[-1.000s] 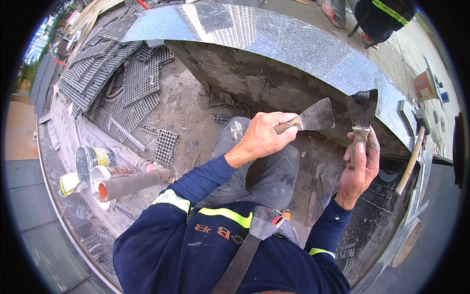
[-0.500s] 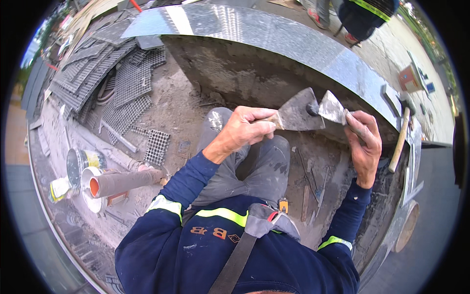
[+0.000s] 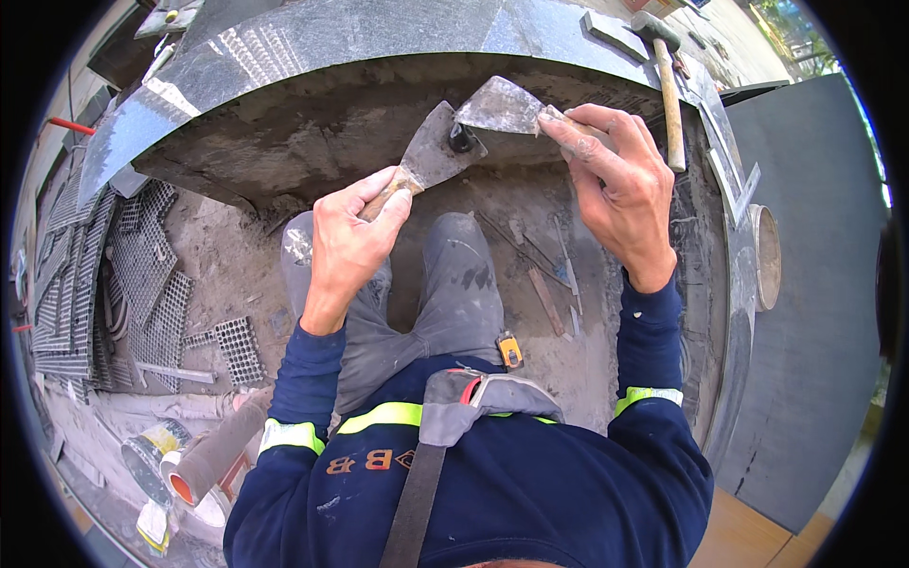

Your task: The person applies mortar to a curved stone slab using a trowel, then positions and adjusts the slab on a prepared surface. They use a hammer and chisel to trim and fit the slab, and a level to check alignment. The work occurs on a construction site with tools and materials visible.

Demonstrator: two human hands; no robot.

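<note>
Fan-shaped dark steel scraper with a pale wooden handle [image 3: 434, 156] is held up beyond the person's bent knees, its handle clasped by the grip of the left hand [image 3: 352, 237], thumb on top. The grip of the right hand [image 3: 620, 189] pinches the handle of a second scraper, a paler, dirt-smeared steel one [image 3: 502, 106], whose blade points left. The two blades meet or nearly meet; actual contact is hard to tell. A small glossy black lump [image 3: 460, 139] sits on the left blade's face, just below the right blade's corner. The likeliest mishap is the lump dropping to the dusty ground, if the left blade tips or the right one nudges it off its edge. Bare fingers are a smaller worry: they stay behind the blades, but a slip with either handle could send a metal corner toward the opposite hand. Close to the lap, a yellow and black tape measure [image 3: 510, 350] is by the waist; leaning forward might dislodge it if it is loosely held. Farther off, on a speckled grey stone ledge [image 3: 379, 33], lies a black-headed mallet with a long wooden handle [image 3: 670, 95]. Its handle sticks out past the ledge's edge, so a raised right forearm swinging outward could knock it down.
</note>
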